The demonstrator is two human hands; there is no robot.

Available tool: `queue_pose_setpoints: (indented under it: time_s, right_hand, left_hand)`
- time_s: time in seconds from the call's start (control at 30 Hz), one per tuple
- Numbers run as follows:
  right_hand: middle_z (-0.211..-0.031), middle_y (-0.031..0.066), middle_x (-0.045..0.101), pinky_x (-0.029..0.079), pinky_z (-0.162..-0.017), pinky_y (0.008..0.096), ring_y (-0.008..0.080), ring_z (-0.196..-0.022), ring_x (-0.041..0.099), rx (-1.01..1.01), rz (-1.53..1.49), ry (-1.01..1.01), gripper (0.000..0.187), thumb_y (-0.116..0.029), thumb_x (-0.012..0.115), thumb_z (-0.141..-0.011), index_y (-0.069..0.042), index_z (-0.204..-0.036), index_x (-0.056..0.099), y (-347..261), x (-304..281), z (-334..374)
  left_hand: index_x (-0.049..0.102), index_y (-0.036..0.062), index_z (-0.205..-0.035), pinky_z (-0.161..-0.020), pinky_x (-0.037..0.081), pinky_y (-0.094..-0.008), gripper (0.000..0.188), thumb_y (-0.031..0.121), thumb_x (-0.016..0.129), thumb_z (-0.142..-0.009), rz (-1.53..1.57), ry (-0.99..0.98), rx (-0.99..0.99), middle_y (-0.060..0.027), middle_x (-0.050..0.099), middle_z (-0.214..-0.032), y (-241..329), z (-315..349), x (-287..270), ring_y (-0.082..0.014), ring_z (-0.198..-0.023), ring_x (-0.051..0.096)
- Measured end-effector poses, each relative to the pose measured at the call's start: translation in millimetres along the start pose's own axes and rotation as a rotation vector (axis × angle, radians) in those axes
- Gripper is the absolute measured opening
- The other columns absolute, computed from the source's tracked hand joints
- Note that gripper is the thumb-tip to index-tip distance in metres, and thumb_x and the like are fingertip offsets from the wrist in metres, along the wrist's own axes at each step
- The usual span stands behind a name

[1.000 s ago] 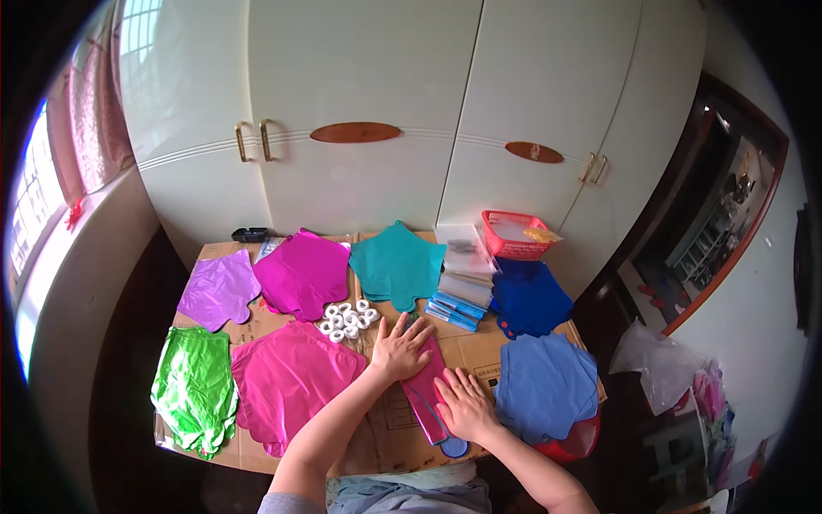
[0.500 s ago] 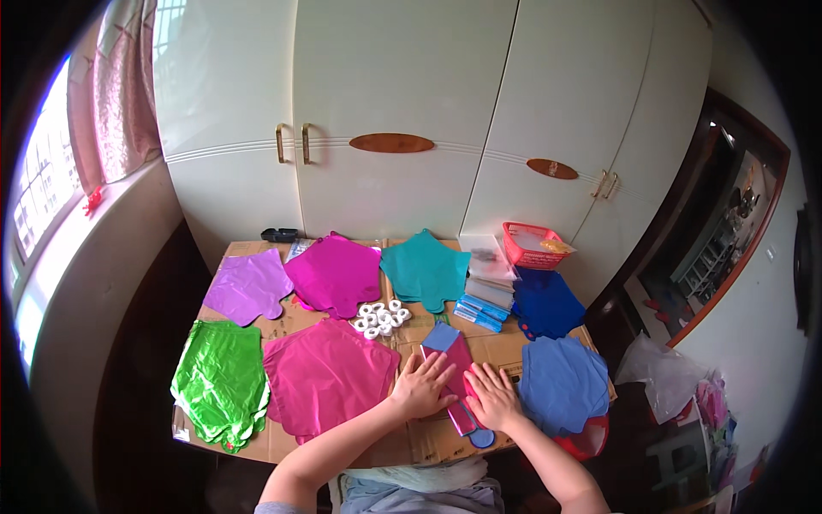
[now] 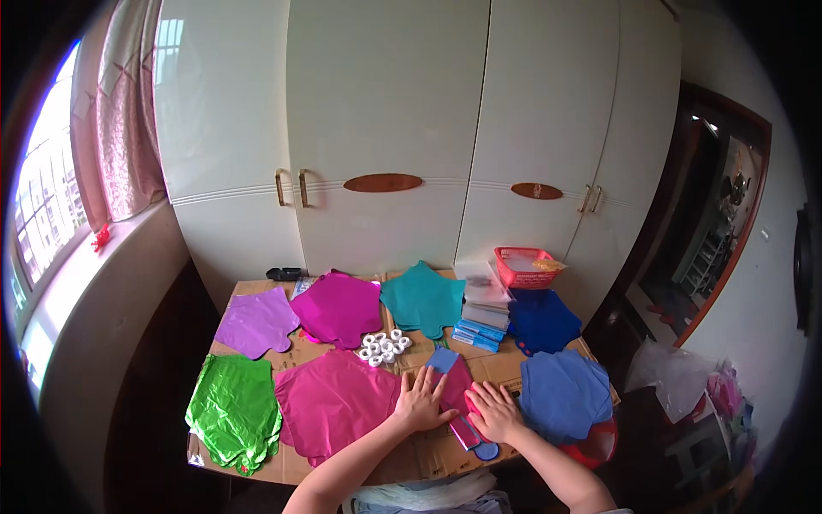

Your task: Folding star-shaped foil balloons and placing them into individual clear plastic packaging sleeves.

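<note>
Pressing continues on the magenta foil balloon (image 3: 458, 396), which lies flat near the front edge of the table (image 3: 257, 287), right of centre. Compared with a second ago, both hands have closed in from either side: the left hand (image 3: 419, 401) then lay farther up and to the left, over the edge of the big pink foil sheet (image 3: 336, 403); now its fingers rest spread on the balloon's left side. The right hand (image 3: 494, 411) has stayed low on the right side, palm down, fingers open. Neither hand grips; both lie flat and bear down. Judged from this, the smoothing has moved from the upper part of the piece toward its lower end.

Look of the piece: narrow, crinkled, shiny magenta, with a blue foil end (image 3: 443, 359) sticking out toward the back and a small rounded blue tab (image 3: 488, 451) at the near end. It lies slightly slanted, top leaning left. It seems to carry no air.

Around it:
- green foil balloon (image 3: 233, 411) at the front left corner
- lilac (image 3: 257, 321), magenta (image 3: 338, 308) and teal (image 3: 422, 298) balloons along the back
- cluster of white tape rolls (image 3: 383, 345) at the centre
- blue balloons (image 3: 565, 394) to the right
- red basket (image 3: 522, 265) at the back right corner
</note>
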State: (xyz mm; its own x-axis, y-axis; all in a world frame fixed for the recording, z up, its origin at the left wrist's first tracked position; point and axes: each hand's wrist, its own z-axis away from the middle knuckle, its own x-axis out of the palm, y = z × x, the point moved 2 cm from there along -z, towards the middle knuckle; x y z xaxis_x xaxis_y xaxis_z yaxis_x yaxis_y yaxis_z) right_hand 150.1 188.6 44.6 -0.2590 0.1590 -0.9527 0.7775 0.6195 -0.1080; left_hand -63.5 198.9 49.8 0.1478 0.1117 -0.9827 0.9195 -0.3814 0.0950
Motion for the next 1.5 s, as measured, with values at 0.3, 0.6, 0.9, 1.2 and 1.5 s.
queue_pose_setpoints:
  time_s: [0.3, 0.6, 0.9, 1.2, 1.5]
  right_hand:
    - [-0.148, 0.0092, 0.039, 0.019, -0.114, 0.0506, 0.0291, -0.139, 0.032, 0.015, 0.029, -0.052, 0.055, -0.042, 0.047, -0.093, -0.014, -0.141, 0.044, 0, -7, -1]
    - [-0.148, 0.0096, 0.039, 0.019, -0.114, 0.0523, 0.0302, -0.139, 0.032, -0.004, 0.01, -0.043, 0.051, -0.035, 0.053, -0.09, -0.008, -0.134, 0.052, -2, -16, -6]
    - [-0.144, 0.011, 0.043, 0.018, -0.114, 0.054, 0.0299, -0.138, 0.033, -0.004, -0.089, -0.055, 0.047, -0.029, 0.055, -0.09, -0.008, -0.132, 0.053, -7, -19, -13]
    - [-0.14, 0.0113, 0.047, 0.023, -0.112, 0.0539, 0.0268, -0.135, 0.038, -0.078, -0.1, -0.014, 0.043, -0.03, 0.054, -0.091, -0.008, -0.128, 0.056, -8, -5, -45]
    - [-0.126, 0.0104, 0.056, 0.033, -0.108, 0.0439, 0.0241, -0.125, 0.047, -0.191, -0.176, 0.022, 0.036, -0.021, 0.055, -0.087, -0.004, -0.118, 0.06, -10, -7, -55]
  left_hand:
    - [0.017, -0.0036, -0.145, -0.107, 0.036, -0.044, 0.093, 0.029, 0.074, -0.079, 0.856, 0.228, -0.353, -0.0321, 0.03, -0.142, -5, -6, 3, -0.0371, -0.132, 0.039]
    - [0.043, -0.0042, -0.118, -0.075, 0.055, -0.0418, 0.063, 0.028, 0.074, -0.073, 0.866, -0.092, -0.401, -0.0238, 0.066, -0.086, 3, -23, -11, -0.0377, -0.084, 0.068]
    - [0.062, 0.0037, -0.077, -0.078, 0.05, -0.0421, 0.038, 0.038, 0.075, -0.068, 0.341, 0.05, -0.184, -0.0102, 0.064, -0.079, 4, -18, -14, -0.0294, -0.087, 0.059]
    - [0.063, 0.0074, -0.076, -0.072, 0.04, -0.0438, 0.038, 0.044, 0.072, -0.073, 0.369, 0.083, -0.146, -0.0061, 0.064, -0.077, -28, -23, -9, -0.0262, -0.089, 0.057]
    - [0.064, 0.0094, -0.084, -0.075, 0.039, -0.0421, 0.031, 0.036, 0.074, -0.071, 0.384, 0.071, -0.14, -0.0041, 0.064, -0.083, -27, -23, -13, -0.0253, -0.091, 0.055]
